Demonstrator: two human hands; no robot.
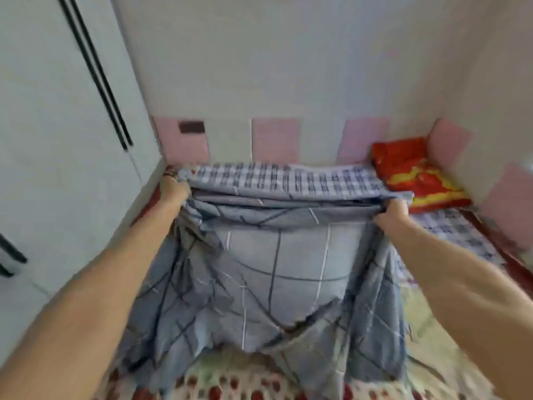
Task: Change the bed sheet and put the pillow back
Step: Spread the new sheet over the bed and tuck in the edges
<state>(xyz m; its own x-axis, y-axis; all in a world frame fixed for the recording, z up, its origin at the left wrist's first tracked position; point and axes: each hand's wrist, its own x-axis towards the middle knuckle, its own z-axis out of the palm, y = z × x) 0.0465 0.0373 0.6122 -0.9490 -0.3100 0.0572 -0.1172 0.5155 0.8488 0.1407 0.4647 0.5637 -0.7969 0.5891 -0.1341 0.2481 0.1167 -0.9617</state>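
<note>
Grey-blue lined sheet (288,255); red-yellow pillow (415,171); pink wall panels (275,140).

Domestic bedroom. Evidence: a bed (230,382) set into a wall corner, carrying a checked sheet (288,180), a grey-blue sheet (288,269) and a red-and-yellow pillow (415,171) at its far right corner; pink padded panels (275,140) line the walls just above it. White wardrobe (57,168) with long black handles (95,73) stands directly beside the bed on the left.
</note>
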